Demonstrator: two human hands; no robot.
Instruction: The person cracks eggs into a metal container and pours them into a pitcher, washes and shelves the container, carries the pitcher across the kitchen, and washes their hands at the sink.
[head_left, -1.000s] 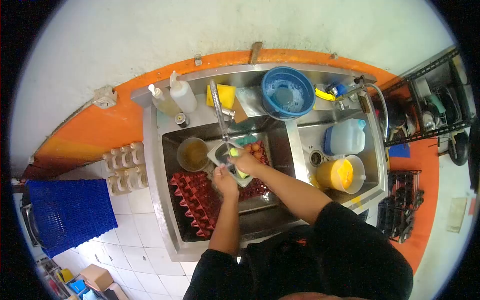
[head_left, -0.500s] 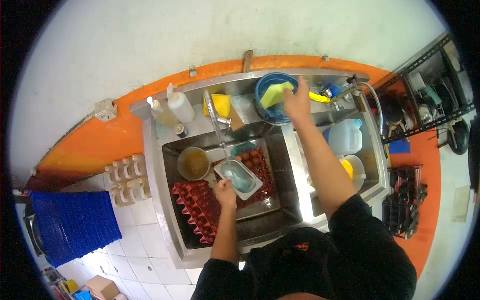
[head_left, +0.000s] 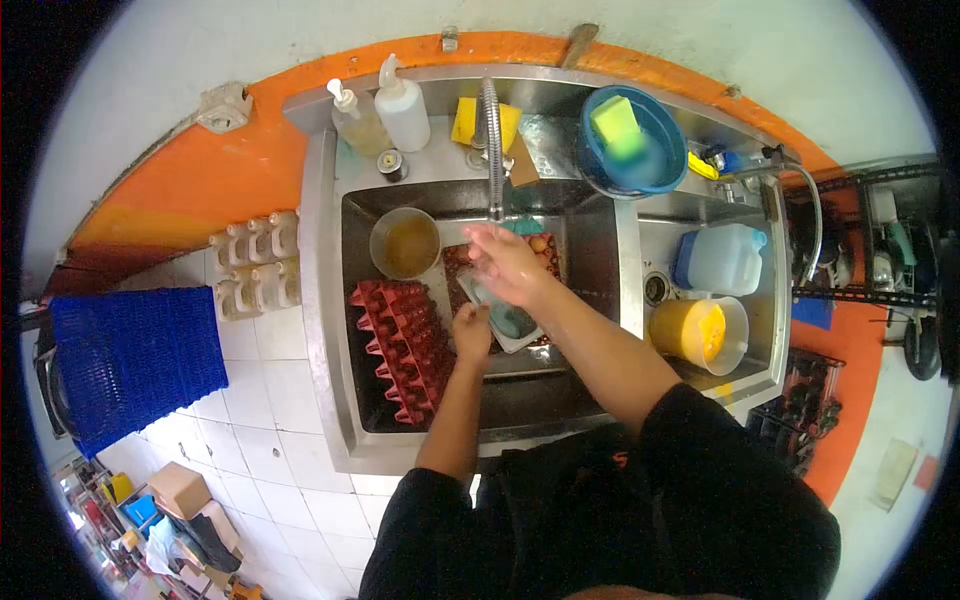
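Observation:
My left hand (head_left: 472, 328) is closed on the near-left edge of a pale rectangular tub (head_left: 517, 344) with a bluish-green inside. Over the tub, my right hand (head_left: 507, 265) is held with its fingers stretched out and nothing in it. That hand and forearm hide much of the tub. Just beyond my fingers hangs the spout of a flexible metal faucet (head_left: 494, 150). Under the tub lies a red egg tray (head_left: 456, 262), with a few brown eggs (head_left: 540, 243) showing. A yellow-green sponge (head_left: 616, 122) rests in the blue basin (head_left: 590, 172) at the back.
Stacked red egg trays (head_left: 400, 350) and a bowl of brownish liquid (head_left: 408, 245) occupy the left of the sink (head_left: 350, 400). Pump bottles (head_left: 402, 115) stand behind. A translucent jug (head_left: 725, 258) and an orange-yellow container (head_left: 690, 330) are in the right-hand basin.
My right hand has let go of the sponge, now in the blue basin, and come down left over the tub. My left hand stays at the tub. The view has shifted.

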